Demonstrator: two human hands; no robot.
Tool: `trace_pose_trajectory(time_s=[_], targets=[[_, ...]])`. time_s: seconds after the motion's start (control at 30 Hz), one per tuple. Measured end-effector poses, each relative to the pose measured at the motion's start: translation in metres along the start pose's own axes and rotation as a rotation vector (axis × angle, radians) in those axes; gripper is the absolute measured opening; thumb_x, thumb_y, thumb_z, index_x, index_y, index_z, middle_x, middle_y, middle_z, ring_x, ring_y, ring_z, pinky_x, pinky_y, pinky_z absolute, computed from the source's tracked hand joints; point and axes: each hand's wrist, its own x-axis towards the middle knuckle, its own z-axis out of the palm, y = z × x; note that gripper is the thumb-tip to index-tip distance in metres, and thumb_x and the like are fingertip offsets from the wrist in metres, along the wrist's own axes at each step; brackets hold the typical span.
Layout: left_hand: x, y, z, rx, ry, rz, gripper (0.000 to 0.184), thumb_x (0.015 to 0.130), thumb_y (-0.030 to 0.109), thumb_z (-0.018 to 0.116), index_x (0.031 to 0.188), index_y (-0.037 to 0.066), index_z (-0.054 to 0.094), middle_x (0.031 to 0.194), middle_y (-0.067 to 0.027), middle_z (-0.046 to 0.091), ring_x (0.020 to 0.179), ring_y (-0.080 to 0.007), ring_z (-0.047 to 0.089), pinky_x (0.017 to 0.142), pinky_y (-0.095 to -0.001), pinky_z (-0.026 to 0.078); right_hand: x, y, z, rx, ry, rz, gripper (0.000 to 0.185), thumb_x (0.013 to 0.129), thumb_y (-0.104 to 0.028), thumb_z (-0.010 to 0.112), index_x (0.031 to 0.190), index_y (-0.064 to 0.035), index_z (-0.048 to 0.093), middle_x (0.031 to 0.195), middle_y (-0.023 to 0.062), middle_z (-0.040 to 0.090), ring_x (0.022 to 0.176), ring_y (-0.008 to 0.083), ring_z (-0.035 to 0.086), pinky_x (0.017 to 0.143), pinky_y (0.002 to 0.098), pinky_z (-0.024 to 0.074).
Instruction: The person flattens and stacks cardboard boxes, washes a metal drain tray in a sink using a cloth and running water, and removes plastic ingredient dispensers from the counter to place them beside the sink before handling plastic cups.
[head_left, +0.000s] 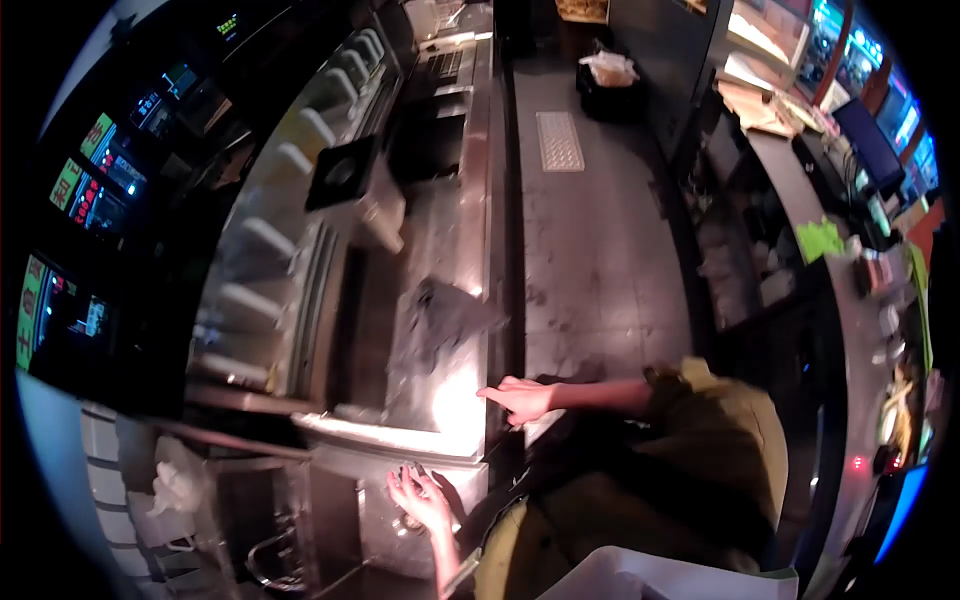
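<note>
My left hand (420, 498) is over the metal surface beside the sink, its fingers loosely bent and apart. Dark spots show at its fingertips; I cannot make out what they are. At the rim of the steel counter (470, 225), my right hand (518, 398) has its index finger stretched toward the edge and the other fingers partly curled. Nothing shows in its grip. A crumpled dark grey cloth (440, 318) lies on the wet, shiny counter, a little beyond my right hand. Neither hand touches the cloth.
A row of containers with white handles (268, 238) lines the counter's far side, near a dark-topped box (350, 175). A metal sink (270, 510) is at lower left. A floor grate (559, 140) and a black bin (610, 98) are in the aisle. Another cluttered counter (850, 330) stands right.
</note>
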Motion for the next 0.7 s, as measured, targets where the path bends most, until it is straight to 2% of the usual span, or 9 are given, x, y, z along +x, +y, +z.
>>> trace_pose_trajectory(time_s=[0.03, 0.1, 0.17, 0.2, 0.3, 0.4, 0.53, 0.67, 0.7], targets=[[0.014, 0.046, 0.017, -0.027, 0.008, 0.051, 0.032, 0.075, 0.007, 0.051, 0.106, 0.002, 0.05, 0.118, -0.0205, 0.036, 0.11, -0.0347, 0.035, 0.092, -0.0423, 0.029, -0.029, 0.031, -0.024, -0.047, -0.011, 0.112, 0.07, 0.064, -0.016, 0.059, 0.124, -0.0108, 0.024, 0.095, 0.0223, 0.051, 0.096, 0.038, 0.046, 0.076, 0.0427, 0.0389], [0.043, 0.114, 0.066, -0.126, -0.039, 0.155, 0.028, 0.075, 0.006, 0.05, 0.103, 0.001, 0.051, 0.112, -0.0205, 0.041, 0.105, -0.0342, 0.04, 0.089, -0.0389, 0.033, -0.079, 0.094, -0.054, -0.005, 0.063, 0.27, 0.076, 0.064, -0.022, 0.062, 0.127, -0.0096, 0.021, 0.099, 0.0209, 0.051, 0.1, 0.0369, 0.044, 0.079, 0.0409, 0.0383], [0.078, 0.186, 0.117, -0.304, -0.164, 0.251, 0.026, 0.075, 0.005, 0.051, 0.101, 0.001, 0.052, 0.108, -0.0193, 0.044, 0.102, -0.0329, 0.043, 0.087, -0.0368, 0.035, -0.108, 0.161, -0.081, 0.202, 0.037, 0.425, 0.069, 0.068, -0.027, 0.062, 0.124, -0.0066, 0.029, 0.101, 0.0195, 0.053, 0.098, 0.0331, 0.047, 0.08, 0.038, 0.0398], [0.096, 0.215, 0.144, -0.419, -0.242, 0.298, 0.025, 0.075, 0.004, 0.052, 0.099, 0.001, 0.053, 0.107, -0.0181, 0.045, 0.101, -0.0319, 0.044, 0.086, -0.036, 0.036, -0.117, 0.19, -0.102, 0.323, -0.074, 0.53, 0.062, 0.07, -0.029, 0.061, 0.121, -0.0052, 0.035, 0.102, 0.0196, 0.053, 0.095, 0.0318, 0.051, 0.079, 0.0369, 0.0412], [0.149, 0.289, 0.218, -0.48, -0.327, 0.434, 0.025, 0.074, 0.005, 0.053, 0.099, 0.001, 0.053, 0.103, -0.0147, 0.049, 0.095, -0.0303, 0.048, 0.083, -0.0352, 0.038, -0.131, 0.254, -0.135, 0.001, 0.29, 0.52, 0.052, 0.073, -0.035, 0.057, 0.112, -0.0024, 0.045, 0.09, 0.0191, 0.057, 0.085, 0.0321, 0.055, 0.074, 0.0363, 0.0437], [0.232, 0.315, 0.296, -0.348, -0.195, 0.623, 0.022, 0.074, 0.005, 0.052, 0.095, 0.001, 0.054, 0.097, -0.0138, 0.053, 0.091, -0.0302, 0.05, 0.079, -0.0335, 0.041, -0.107, 0.293, -0.178, 0.27, 0.357, 0.561, 0.051, 0.073, -0.036, 0.057, 0.107, 0.0009, 0.048, 0.09, 0.0199, 0.057, 0.084, 0.0324, 0.055, 0.073, 0.0368, 0.0439], [0.425, 0.306, 0.406, -0.474, 0.204, 0.302, 0.02, 0.074, 0.01, 0.051, 0.092, 0.001, 0.053, 0.093, -0.016, 0.053, 0.088, -0.0318, 0.051, 0.077, -0.0366, 0.041, -0.057, 0.38, -0.232, 0.332, 0.206, 0.456, 0.051, 0.072, -0.036, 0.058, 0.106, 0.001, 0.05, 0.098, 0.0213, 0.054, 0.09, 0.0303, 0.054, 0.077, 0.0356, 0.0425], [0.619, 0.217, 0.522, 0.147, 0.318, 0.066, 0.035, 0.074, 0.026, 0.053, 0.099, 0.001, 0.052, 0.1, -0.017, 0.051, 0.096, -0.0331, 0.046, 0.082, -0.039, 0.038, -0.007, 0.467, -0.34, 0.13, 0.142, 0.568, 0.049, 0.072, -0.037, 0.057, 0.105, -0.0004, 0.052, 0.097, 0.0202, 0.055, 0.093, 0.0309, 0.052, 0.08, 0.0367, 0.0409], [0.649, 0.214, 0.523, 0.21, 0.195, -0.028, 0.038, 0.074, 0.03, 0.052, 0.1, 0.002, 0.052, 0.103, -0.0168, 0.05, 0.098, -0.033, 0.045, 0.083, -0.039, 0.037, 0.008, 0.501, -0.369, 0.121, 0.171, 0.618, 0.048, 0.072, -0.036, 0.057, 0.104, -0.0006, 0.052, 0.096, 0.0201, 0.055, 0.092, 0.0314, 0.052, 0.08, 0.0371, 0.0408]])
